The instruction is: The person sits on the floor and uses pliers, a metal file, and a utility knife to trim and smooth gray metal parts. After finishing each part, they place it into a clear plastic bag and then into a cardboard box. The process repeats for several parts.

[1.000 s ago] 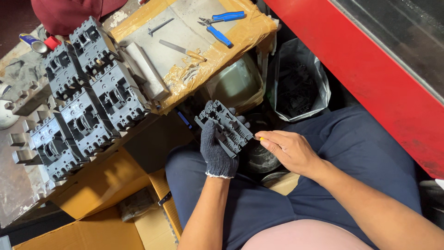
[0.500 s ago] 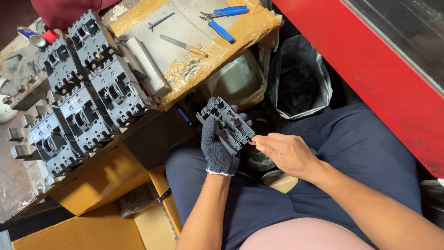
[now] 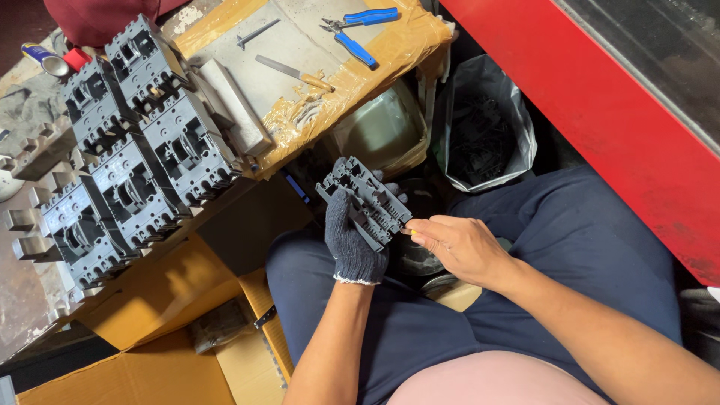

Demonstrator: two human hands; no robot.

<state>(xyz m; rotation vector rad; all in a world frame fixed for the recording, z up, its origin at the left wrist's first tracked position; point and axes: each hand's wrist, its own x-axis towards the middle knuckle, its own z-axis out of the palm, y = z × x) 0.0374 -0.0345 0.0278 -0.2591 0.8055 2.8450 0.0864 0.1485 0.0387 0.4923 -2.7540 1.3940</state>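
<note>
The left hand (image 3: 354, 244), in a dark knit glove, gripped a black plastic breaker housing (image 3: 365, 199) over the person's lap, fingers wrapped round its lower end, thumb across its face. Held tilted, far end toward the workbench, probably so the ribbed face was turned up toward the camera and open to the other hand. The right hand (image 3: 461, 247), bare, touched the housing's near right corner; fingers pressed together, tips pinched at that edge. Whether a small part sat between the fingertips, could not tell.

On the workbench (image 3: 225, 52), a cluster of similar breaker bodies (image 3: 142, 157) stood packed side by side along its near left edge, likely staged in a batch within reach. Blue-handled pliers (image 3: 358, 26) lay at the far right corner on yellow-brown tape covering; a small screwdriver (image 3: 294, 73) lay near the middle, a grey metal block (image 3: 232, 109) just beside the breakers. A grey bag of dark scrap (image 3: 484, 127) sat on the floor between bench and red panel (image 3: 600, 127). Open cardboard boxes (image 3: 165, 330) below the bench's near edge.

Versus the earlier frames: the right hand had closed in from slightly apart to contact with the housing's corner. The glove grip was the same, housing tilt barely changed. Bench items had not moved; view shifted slightly.
</note>
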